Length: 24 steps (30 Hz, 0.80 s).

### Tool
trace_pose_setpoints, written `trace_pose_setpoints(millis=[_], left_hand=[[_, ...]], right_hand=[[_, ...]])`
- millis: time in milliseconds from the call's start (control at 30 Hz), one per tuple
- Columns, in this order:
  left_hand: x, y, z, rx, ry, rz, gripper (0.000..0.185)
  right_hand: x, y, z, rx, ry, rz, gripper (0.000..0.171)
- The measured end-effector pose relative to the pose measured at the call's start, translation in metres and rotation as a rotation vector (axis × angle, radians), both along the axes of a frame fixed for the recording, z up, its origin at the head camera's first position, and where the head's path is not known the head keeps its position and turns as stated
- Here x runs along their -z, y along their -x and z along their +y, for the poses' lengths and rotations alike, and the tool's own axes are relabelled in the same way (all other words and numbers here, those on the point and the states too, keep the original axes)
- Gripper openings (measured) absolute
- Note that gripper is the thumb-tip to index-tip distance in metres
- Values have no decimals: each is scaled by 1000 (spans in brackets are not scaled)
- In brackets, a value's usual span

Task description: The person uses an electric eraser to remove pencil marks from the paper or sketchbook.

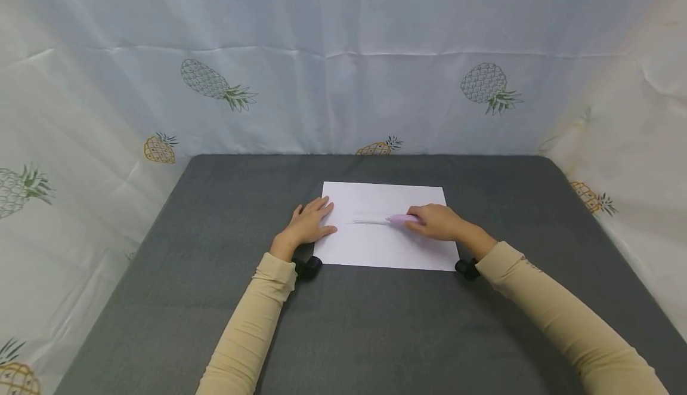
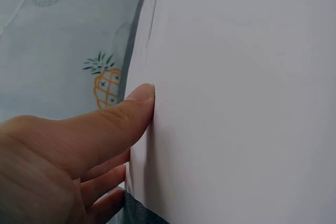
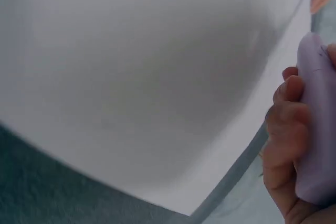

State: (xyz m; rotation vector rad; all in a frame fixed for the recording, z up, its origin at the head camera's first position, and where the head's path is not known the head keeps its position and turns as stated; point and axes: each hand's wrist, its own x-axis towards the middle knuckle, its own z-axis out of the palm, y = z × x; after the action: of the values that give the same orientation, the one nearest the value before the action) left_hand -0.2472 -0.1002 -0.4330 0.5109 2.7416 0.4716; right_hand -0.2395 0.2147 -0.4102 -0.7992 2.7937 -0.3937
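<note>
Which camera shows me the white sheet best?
The head view: nearly the whole white sheet shows, only the left hand and right hand covering bits. The left wrist view shows only part, beside the left hand; the right wrist view, only a shadowed part.

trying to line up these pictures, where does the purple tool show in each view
Head: the purple tool is just right of and below centre, in the right hand.
Left wrist: not in this picture.
Right wrist: along the right edge, around mid-height, partly cut off by the frame.
Shared landmark: the white paper, seen in all three.
</note>
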Motion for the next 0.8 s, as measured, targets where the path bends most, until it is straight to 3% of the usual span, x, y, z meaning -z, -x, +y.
trace_pose_setpoints(millis=[267, 600, 800], left_hand=[[0, 0, 0, 0, 4, 2, 67], [-2, -1, 0, -7, 4, 0, 67], [-2, 0, 1, -6, 1, -8, 67]], right_hand=[[4, -3, -5, -98, -172, 143, 16], [11, -4, -10, -169, -160, 251, 15], [11, -2, -13, -172, -180, 257, 16]])
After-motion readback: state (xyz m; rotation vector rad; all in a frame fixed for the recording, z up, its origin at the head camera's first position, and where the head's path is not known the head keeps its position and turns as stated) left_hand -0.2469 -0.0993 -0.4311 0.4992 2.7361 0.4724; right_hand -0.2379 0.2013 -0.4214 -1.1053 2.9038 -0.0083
